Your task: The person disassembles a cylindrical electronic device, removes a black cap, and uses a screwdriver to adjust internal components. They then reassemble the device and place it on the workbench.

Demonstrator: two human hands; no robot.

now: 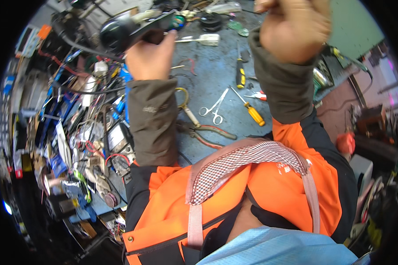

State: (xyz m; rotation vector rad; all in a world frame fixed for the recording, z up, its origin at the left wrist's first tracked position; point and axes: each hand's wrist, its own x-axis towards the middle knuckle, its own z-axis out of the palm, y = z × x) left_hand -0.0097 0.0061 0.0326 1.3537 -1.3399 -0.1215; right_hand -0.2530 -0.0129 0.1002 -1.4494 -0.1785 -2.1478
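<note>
At the upper left, my left hand (150,59) is closed around a black rounded device (119,34) with a flat dark edge; its exact kind I cannot make out. Raised at the upper right is my right hand (294,33), smeared by motion, its fingers partly cut off by the top edge. Whether it holds anything is not visible. Beyond my left hand lies a white-headed brush (208,39). On the blue bench top (208,84) between my arms are a black-and-yellow screwdriver (240,73), scissor-shaped forceps (215,106), a yellow-handled screwdriver (254,114) and red-handled pliers (208,132).
A dense heap of cables, tools and parts (93,128) covers the bench's left side. A black spool (211,22) stands at the back. A pale green panel (356,22) is at the upper right. Beyond the right bench edge, the floor (340,106) holds boxes and machinery.
</note>
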